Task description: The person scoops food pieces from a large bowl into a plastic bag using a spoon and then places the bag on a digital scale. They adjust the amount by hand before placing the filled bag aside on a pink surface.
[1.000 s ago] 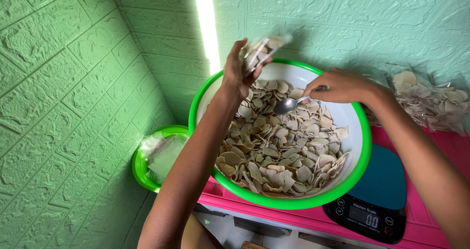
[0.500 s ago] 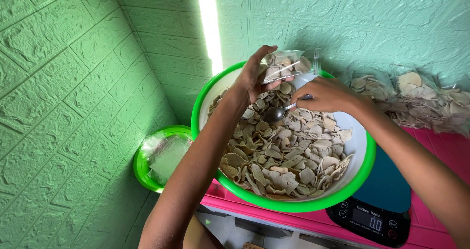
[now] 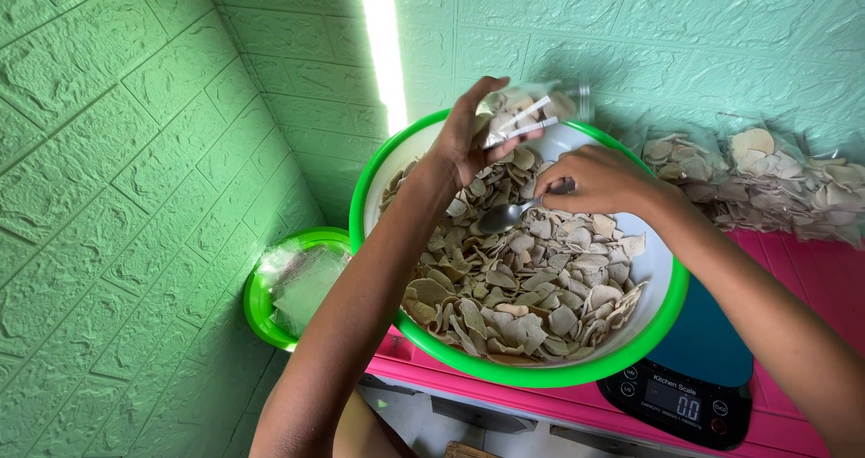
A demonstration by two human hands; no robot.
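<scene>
A big white basin with a green rim holds several thin beige chips. My left hand holds a small clear plastic bag with chips in it above the basin's far side. My right hand grips a metal spoon whose bowl points left, just over the chips and below the bag. The two hands are close together.
A smaller green-rimmed bowl with clear plastic bags sits lower left by the green wall. Filled chip bags lie at the back right on a pink table. A black digital kitchen scale stands under the basin's right edge.
My left hand has lifted the bag up and to the right over the basin. My right hand with the spoon has shifted slightly left, under the bag.
</scene>
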